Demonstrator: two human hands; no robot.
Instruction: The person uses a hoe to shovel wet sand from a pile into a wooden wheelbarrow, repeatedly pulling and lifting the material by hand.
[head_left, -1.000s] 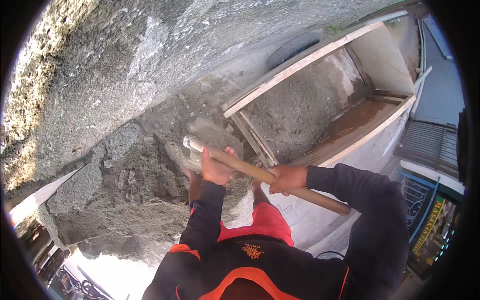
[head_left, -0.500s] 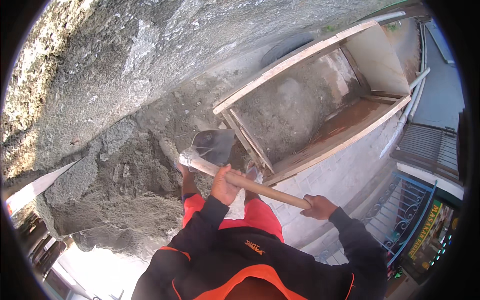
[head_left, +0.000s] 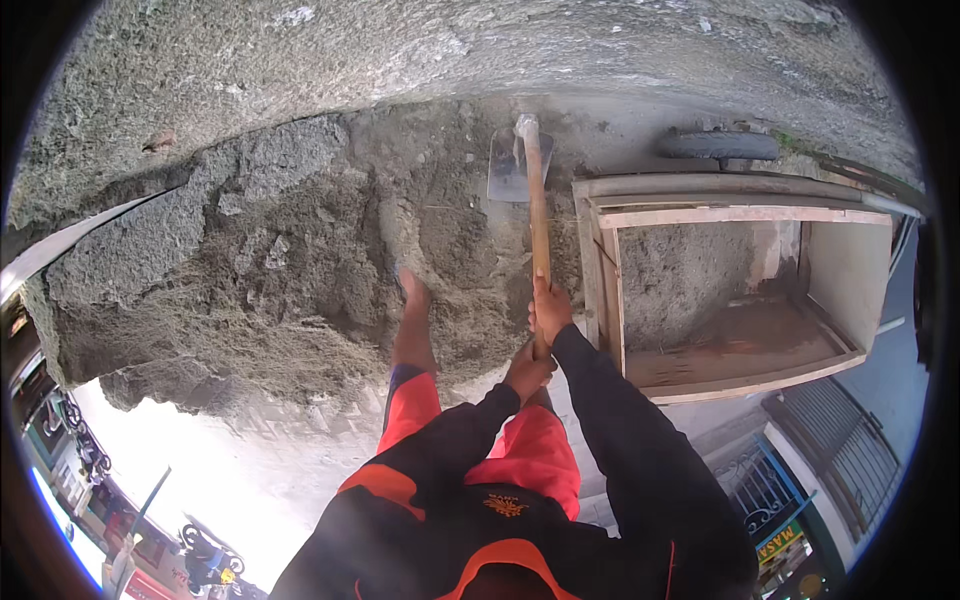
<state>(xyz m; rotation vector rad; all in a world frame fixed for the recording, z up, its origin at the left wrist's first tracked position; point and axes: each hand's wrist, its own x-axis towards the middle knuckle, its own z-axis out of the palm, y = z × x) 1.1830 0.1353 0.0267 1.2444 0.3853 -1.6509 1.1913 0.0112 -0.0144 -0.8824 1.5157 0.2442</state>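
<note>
A hoe with a long wooden handle (head_left: 540,225) and a wide flat metal blade (head_left: 507,178) reaches straight out ahead of me. Its blade is over grey, sandy soil by the foot of the rough wall. My left hand (head_left: 530,372) grips the handle near its close end. Just above it, my right hand (head_left: 550,308) is wrapped around the same handle. The heap of grey sand (head_left: 290,270) spreads out to the left, and my bare left leg (head_left: 415,320) stands at its side. To the right sits a wooden box (head_left: 750,215) with grey sand inside.
A rough concrete wall (head_left: 480,50) runs along the far side. A black tyre (head_left: 718,146) lies between the wall and the box. Metal gates (head_left: 835,470) stand at the lower right. A parked motorbike (head_left: 210,555) is at the lower left, past bright paving.
The hoe has swung from slanting across my body to pointing away, its blade now near the wall. My right hand now grips above my left. My view has turned, shifting the box.
</note>
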